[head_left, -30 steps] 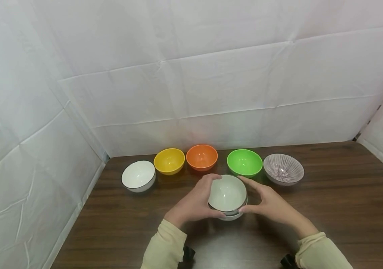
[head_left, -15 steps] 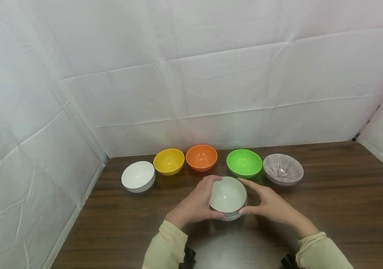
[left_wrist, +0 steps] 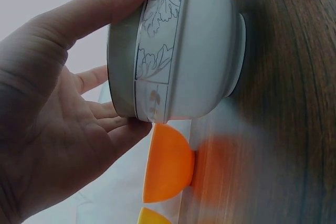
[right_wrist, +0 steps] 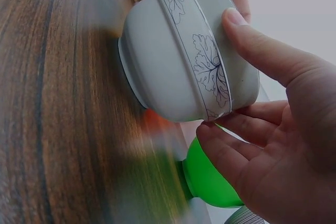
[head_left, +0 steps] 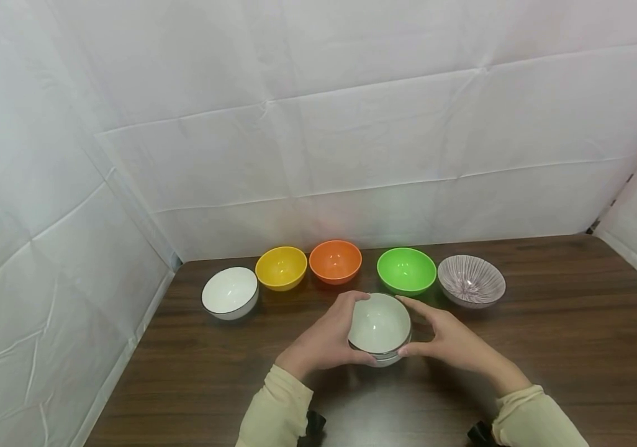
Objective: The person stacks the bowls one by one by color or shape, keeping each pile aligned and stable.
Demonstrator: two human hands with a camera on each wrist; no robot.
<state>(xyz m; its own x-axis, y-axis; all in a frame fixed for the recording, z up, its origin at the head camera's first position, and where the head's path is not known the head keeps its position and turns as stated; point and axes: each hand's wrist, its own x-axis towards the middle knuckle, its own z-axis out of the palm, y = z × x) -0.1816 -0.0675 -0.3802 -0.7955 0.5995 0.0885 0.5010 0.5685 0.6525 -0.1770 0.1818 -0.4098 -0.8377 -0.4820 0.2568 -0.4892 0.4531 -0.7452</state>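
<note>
Near the middle of the table, a pale grey bowl (head_left: 379,326) with a dark rim sits nested upright in a white bowl (left_wrist: 207,51) with a leaf-patterned band. My left hand (head_left: 324,341) holds the grey bowl from the left, its thumb at the near side and fingers at the far side. From the right, my right hand (head_left: 449,341) grips the same bowl in a mirrored way. Both wrist views show fingertips on the grey wall, close to the white bowl's rim. Most of the grey bowl's lower part is hidden inside the white one.
Behind the hands stand a white bowl with a dark rim (head_left: 230,292), a yellow bowl (head_left: 282,268), an orange bowl (head_left: 336,262), a green bowl (head_left: 406,270) and a purple-striped bowl (head_left: 471,280). White cloth (head_left: 352,136) walls off the dark wooden table's (head_left: 184,385) back and sides.
Compared with one second ago, the grey bowl has sunk slightly into the white bowl, both hands still holding it. Over the last half second nothing visibly moves.
</note>
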